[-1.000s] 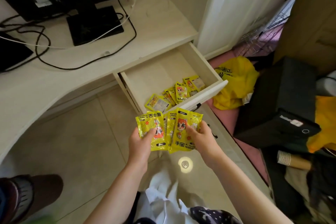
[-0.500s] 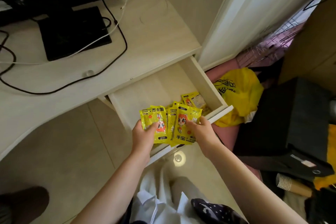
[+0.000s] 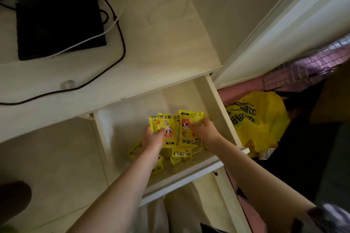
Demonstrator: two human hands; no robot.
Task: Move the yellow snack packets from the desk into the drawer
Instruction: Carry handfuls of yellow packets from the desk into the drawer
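Holding a fan of yellow packets [image 3: 176, 130] over the open drawer [image 3: 217, 100], I grip it from both sides: left hand [image 3: 152, 138] and right hand [image 3: 205, 130] pinching the edges. More packets [image 3: 180, 154] lie on the drawer floor beneath.

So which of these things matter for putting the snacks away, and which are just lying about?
Part of the job: held yellow packets, left hand, right hand, drawer, packets already inside.

Just lying about: black cable, yellow plastic bag, desk.
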